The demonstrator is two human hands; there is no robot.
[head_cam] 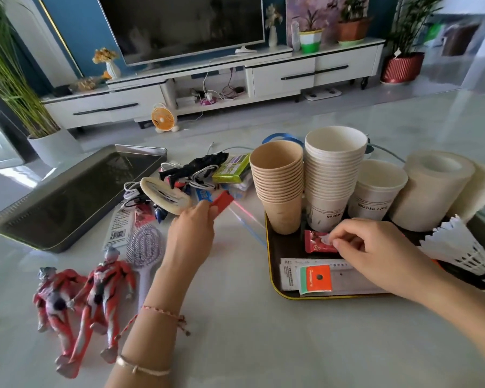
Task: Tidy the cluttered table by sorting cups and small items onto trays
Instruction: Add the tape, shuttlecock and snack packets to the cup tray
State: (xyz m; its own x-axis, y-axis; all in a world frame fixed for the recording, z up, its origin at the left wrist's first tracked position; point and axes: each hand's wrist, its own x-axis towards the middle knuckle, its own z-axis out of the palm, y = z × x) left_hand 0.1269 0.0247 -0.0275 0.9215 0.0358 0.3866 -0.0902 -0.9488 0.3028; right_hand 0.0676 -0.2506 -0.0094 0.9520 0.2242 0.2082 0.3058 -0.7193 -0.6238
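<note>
Now | left hand (191,231) pinches red card (223,201) | right hand (375,247) pinches packet (315,243)

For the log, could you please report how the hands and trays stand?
Left hand pinches flat red card. Right hand pinches small red sachet on black yellow-rimmed tray. Tangled white cables beside left hand.

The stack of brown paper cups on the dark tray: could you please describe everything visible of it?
The stack of brown paper cups is many plain, kraft-looking cups nested upright, mouths up, their rolled rims forming ridges down the upper half. The top cup looks empty; the lowest shows faint smudges. It stands at the far left corner of the dark yellow-edged tray, close beside a taller stack of white paper cups; whether they touch is unclear.
</note>
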